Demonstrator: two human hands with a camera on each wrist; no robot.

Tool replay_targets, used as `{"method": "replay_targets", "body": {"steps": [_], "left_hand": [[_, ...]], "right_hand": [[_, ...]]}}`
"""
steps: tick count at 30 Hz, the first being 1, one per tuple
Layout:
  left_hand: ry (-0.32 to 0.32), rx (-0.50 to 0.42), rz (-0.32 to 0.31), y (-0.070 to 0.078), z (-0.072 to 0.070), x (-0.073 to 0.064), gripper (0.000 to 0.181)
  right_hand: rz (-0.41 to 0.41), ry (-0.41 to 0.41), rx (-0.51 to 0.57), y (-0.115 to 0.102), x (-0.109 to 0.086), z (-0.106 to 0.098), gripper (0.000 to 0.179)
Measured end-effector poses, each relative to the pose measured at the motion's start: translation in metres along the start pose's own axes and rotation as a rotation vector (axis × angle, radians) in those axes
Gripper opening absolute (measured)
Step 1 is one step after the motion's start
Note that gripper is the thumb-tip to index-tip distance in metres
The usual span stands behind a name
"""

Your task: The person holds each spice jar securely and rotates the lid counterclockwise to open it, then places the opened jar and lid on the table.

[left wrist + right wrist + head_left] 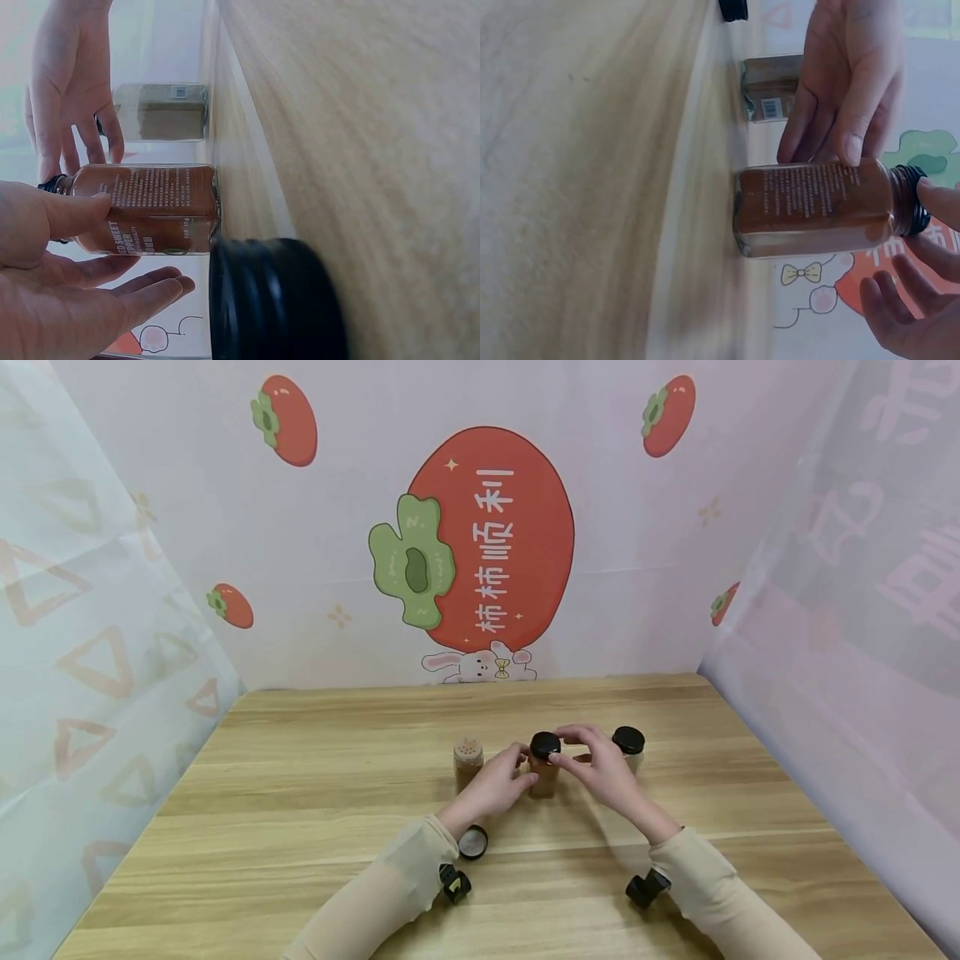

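A square glass spice jar of red-brown powder stands upright on the table, its black screw lid on top. Printed text with "SWEET" runs along the jar's side in the left wrist view. My left hand holds the jar's body from the left, thumb on the near side and fingers behind. From the right, my right hand pinches the lid's edge between thumb and fingers. In the right wrist view the lid sits at the neck, fingertips on its rim.
Left of the hands stands another spice jar with its perforated shaker top showing. A loose black lid lies near my left wrist. Behind my right hand is a black-lidded jar of pale contents. Printed cloth walls enclose the wooden table.
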State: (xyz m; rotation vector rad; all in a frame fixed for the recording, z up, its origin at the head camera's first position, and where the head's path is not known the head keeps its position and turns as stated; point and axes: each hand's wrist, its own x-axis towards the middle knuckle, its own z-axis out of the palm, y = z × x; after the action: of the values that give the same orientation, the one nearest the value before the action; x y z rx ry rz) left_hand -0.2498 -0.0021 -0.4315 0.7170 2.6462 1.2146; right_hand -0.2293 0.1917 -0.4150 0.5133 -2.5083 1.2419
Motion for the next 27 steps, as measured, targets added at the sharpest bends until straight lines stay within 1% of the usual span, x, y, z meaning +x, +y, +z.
{"method": "replay_targets", "body": {"steps": [6, 11, 18, 22, 27], "left_hand": [[0.001, 0.002, 0.002, 0.000, 0.000, 0.000, 0.039], [0.004, -0.002, 0.005, 0.000, 0.000, 0.000, 0.039], [0.005, -0.003, 0.007, 0.000, 0.000, 0.000, 0.039], [0.003, -0.005, 0.010, -0.001, 0.000, 0.001, 0.039], [-0.002, -0.004, 0.007, -0.002, 0.000, 0.001, 0.040]], "right_hand": [[-0.011, -0.095, 0.010, 0.003, 0.004, -0.007, 0.036], [-0.046, -0.166, 0.029, 0.006, 0.007, -0.012, 0.037], [-0.066, -0.265, 0.016, 0.007, 0.013, -0.019, 0.037], [-0.061, -0.309, 0.026, 0.009, 0.014, -0.020, 0.037], [-0.065, -0.339, 0.043, 0.011, 0.016, -0.022, 0.036]]}}
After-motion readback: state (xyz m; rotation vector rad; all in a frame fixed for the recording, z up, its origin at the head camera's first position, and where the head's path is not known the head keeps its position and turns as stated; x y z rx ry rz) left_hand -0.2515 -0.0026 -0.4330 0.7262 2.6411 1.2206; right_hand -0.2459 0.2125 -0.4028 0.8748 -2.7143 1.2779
